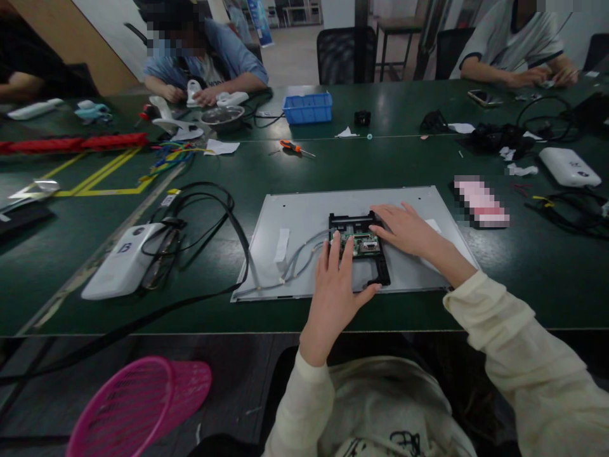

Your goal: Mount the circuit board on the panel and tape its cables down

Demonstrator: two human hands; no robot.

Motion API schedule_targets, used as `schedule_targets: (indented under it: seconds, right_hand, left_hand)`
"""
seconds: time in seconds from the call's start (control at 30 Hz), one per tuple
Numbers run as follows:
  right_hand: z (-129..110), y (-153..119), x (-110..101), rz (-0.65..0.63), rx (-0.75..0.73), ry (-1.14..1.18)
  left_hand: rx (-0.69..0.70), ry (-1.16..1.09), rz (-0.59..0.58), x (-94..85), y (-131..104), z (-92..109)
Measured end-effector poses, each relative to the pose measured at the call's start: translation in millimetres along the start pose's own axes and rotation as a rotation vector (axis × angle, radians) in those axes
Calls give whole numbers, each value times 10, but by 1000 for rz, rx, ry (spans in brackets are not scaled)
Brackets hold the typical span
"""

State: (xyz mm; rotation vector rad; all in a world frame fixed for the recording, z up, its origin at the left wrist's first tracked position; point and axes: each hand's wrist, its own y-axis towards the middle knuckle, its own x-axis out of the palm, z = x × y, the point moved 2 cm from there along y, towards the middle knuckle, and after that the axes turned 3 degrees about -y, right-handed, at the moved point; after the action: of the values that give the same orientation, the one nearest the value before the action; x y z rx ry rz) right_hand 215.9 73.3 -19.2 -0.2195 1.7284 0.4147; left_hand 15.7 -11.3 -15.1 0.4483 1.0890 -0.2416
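Note:
A flat grey metal panel lies on the green table in front of me. On it sits a black plastic frame with a green circuit board inside. My left hand rests over the frame's left side, fingers spread, fingertips at the board's edge. My right hand lies at the frame's upper right corner, fingers stretched out and apart. Grey cables run from the board across the panel's left part. My fingers hide parts of the board and frame.
Left of the panel lie a white power bank and a looped black cable. A pixelated phone-shaped object is at the right. Farther back are an orange screwdriver and a blue bin. Co-workers sit opposite. A pink basket stands below.

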Motion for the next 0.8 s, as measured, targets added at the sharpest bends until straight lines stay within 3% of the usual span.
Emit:
schedule_targets:
  seconds: [0.2, 0.53, 0.8]
  right_hand:
    - [47, 8, 22, 19, 0, -14]
    - [351, -9, -67, 143, 70, -100]
    - [331, 35, -76, 144, 99, -54]
  left_hand:
    - [4, 6, -12, -9, 24, -11]
    - [14, -26, 13, -16, -1, -9]
    - [21, -26, 34, 8, -12, -19]
